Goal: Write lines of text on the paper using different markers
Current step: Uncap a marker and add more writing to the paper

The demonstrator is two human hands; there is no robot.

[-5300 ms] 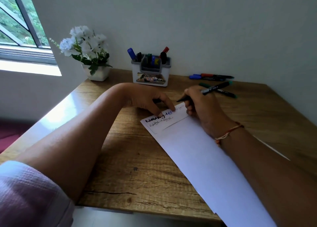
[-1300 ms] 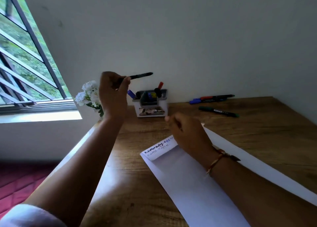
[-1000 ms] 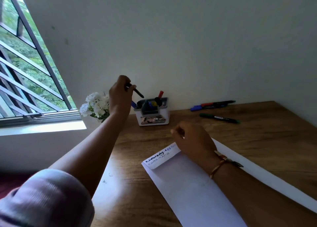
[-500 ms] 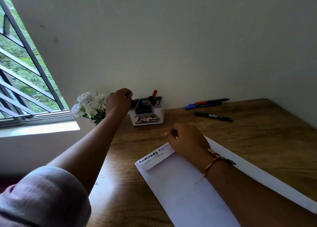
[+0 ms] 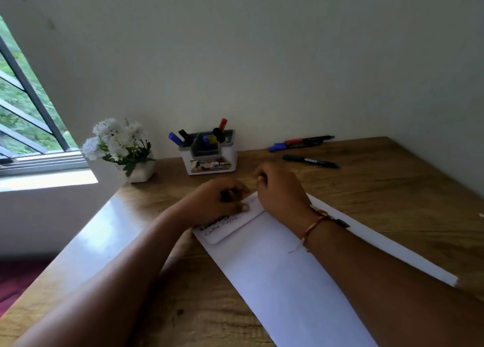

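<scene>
We see a small white pot [image 5: 142, 171] of white flowers [image 5: 117, 139] standing at the back left corner of the wooden tabletop [image 5: 392, 189], close to the plain pale wall [image 5: 262, 58]. To its left we have a barred window [image 5: 26, 110] with green foliage outside, a bright sill [image 5: 47, 181] beneath it, and dark red floor [image 5: 15, 276] below.

the left grip [image 5: 217, 202] is blurred and covers part of the handwriting [image 5: 222, 220] on the paper [image 5: 275, 268]; the rest is too smeared to read. the right grip [image 5: 280, 192] has its fingers curled under, hiding whether it holds anything. the paper runs off the bottom edge. the label on the marker holder [image 5: 209, 152] is too small to read.
</scene>
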